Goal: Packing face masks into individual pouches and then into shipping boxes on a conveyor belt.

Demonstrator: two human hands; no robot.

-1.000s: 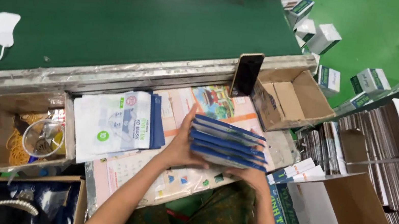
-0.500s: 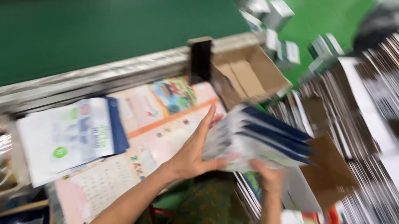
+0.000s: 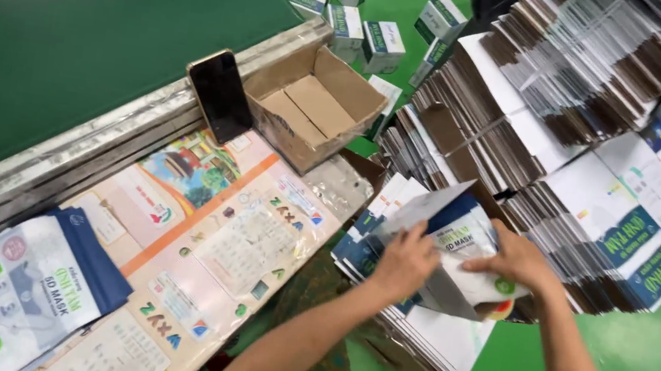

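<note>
Both hands on the stack of blue-white flat pouches (image 3: 437, 250), right of the work table (image 3: 193, 261), over flattened cartons (image 3: 524, 134). Left hand (image 3: 404, 263) pressed flat on top, fingers together. Right hand (image 3: 518, 259) pinching the stack's right edge.

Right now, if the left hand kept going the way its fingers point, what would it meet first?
The left hand points up and right across the white pouches it already touches. Beyond them, the flattened carton stacks probably come first, though depth is unclear.
</note>
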